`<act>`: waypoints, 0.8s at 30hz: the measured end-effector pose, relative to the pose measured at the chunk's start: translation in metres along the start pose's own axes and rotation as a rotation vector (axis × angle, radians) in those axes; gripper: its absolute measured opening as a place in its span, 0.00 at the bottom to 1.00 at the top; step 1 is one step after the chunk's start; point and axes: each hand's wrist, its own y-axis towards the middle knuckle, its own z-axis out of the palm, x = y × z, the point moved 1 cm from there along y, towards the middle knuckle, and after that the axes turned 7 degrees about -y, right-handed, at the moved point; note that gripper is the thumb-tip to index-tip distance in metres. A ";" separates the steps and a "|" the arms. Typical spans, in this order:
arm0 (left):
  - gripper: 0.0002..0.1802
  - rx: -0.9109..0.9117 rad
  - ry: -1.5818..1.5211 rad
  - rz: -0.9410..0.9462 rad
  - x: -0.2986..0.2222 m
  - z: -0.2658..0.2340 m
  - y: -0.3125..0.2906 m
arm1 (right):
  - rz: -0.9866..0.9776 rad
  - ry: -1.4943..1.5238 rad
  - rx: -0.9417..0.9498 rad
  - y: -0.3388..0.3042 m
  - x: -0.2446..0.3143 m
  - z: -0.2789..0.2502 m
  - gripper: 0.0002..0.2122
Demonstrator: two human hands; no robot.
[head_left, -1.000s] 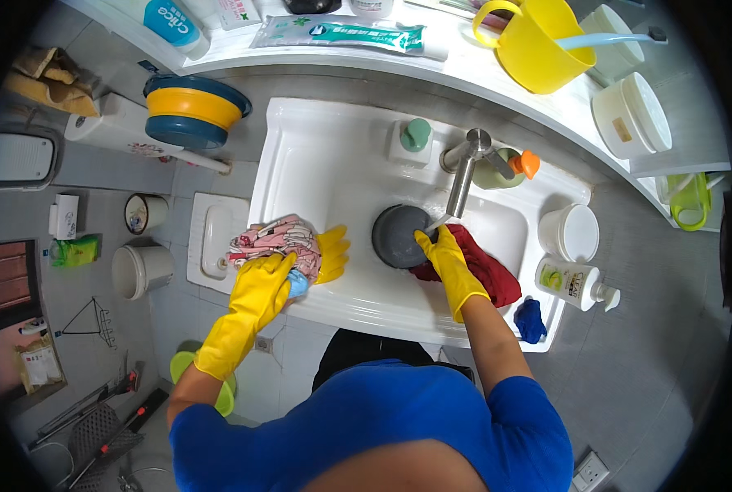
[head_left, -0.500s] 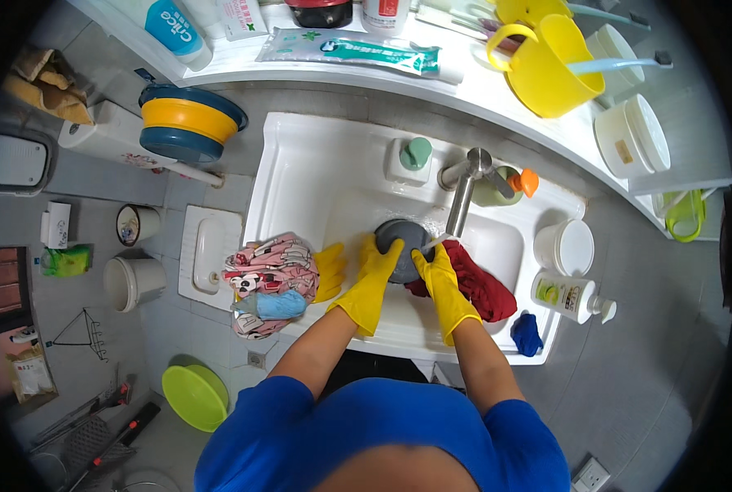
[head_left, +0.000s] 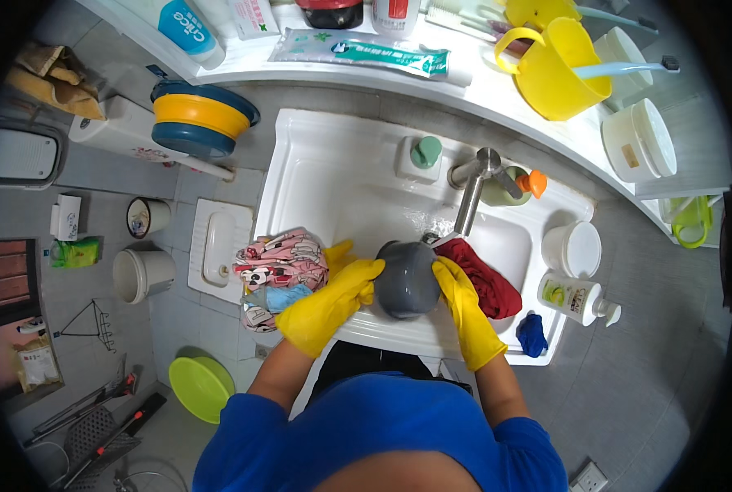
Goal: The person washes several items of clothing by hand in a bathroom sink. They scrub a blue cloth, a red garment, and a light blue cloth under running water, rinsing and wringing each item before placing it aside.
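Bowl, glossy, grey, rounded

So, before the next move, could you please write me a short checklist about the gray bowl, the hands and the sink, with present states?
1. Left hand on the gray bowl: ok, gloved, at its left side.
2. Right hand on the bowl: ok, gloved, at its right side.
3. Pink patterned cloth apart from the bowl: ok, bunched at the left end of the sink.
4. Inside of the bowl empty: cannot tell, its inside is not visible.
5. Faucet turned off: cannot tell for sure.
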 end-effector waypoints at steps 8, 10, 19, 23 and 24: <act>0.07 -0.154 -0.103 0.090 0.011 -0.004 -0.017 | 0.139 0.240 0.007 -0.016 -0.005 -0.021 0.12; 0.07 -0.149 -0.120 0.089 0.016 -0.009 -0.016 | 0.102 0.276 0.029 -0.034 0.002 -0.028 0.11; 0.14 -0.439 1.570 1.055 -0.091 0.076 -0.080 | 0.134 0.204 -0.076 -0.057 -0.024 -0.066 0.13; 0.11 -0.590 1.979 0.983 -0.122 0.036 -0.021 | 0.100 0.178 -0.053 -0.064 -0.027 -0.057 0.13; 0.12 -0.588 2.053 0.972 -0.127 0.029 -0.009 | 0.075 0.181 -0.044 -0.064 -0.032 -0.056 0.13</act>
